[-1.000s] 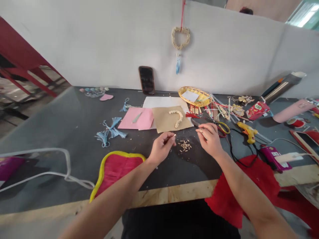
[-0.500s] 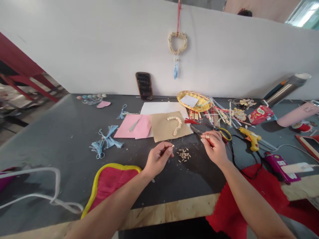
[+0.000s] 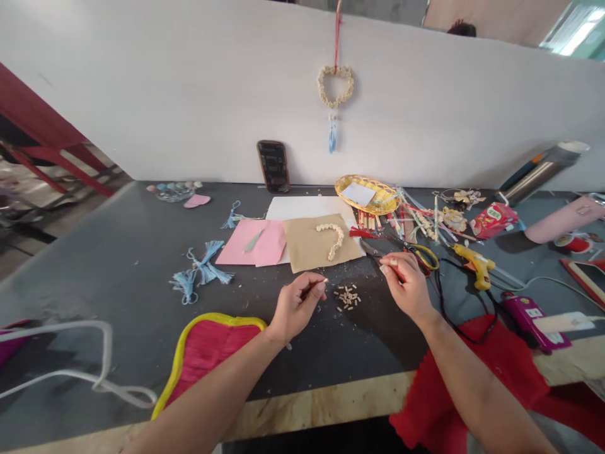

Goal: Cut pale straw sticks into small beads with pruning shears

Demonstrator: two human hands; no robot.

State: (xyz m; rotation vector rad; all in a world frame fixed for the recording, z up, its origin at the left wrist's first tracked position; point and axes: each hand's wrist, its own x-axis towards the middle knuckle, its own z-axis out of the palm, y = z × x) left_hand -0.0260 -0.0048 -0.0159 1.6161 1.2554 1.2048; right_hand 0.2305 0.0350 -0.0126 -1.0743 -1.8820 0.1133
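Note:
My left hand (image 3: 297, 304) is closed in a pinch on a thin pale stick, its tip near a small pile of cut stick pieces (image 3: 348, 296) on the dark table (image 3: 118, 265). My right hand (image 3: 406, 284) is curled shut on something small and reddish by the scissors (image 3: 406, 252) with yellow and red handles. Beyond the pile lies a brown paper sheet (image 3: 312, 249) with a curved row of pale rolled pieces (image 3: 334, 236) on it.
Pink paper (image 3: 255, 243) and blue tassels (image 3: 198, 271) lie to the left. A yellow basket (image 3: 366, 194), loose sticks, a yellow glue gun (image 3: 475, 263) and a purple device (image 3: 532, 315) crowd the right. A red cloth with yellow trim (image 3: 208, 353) lies near. A phone (image 3: 273, 166) leans on the wall.
My right hand has moved right and a little farther out, over to the scissors. My left hand has stayed pinched near the pile. The view has tilted slightly.

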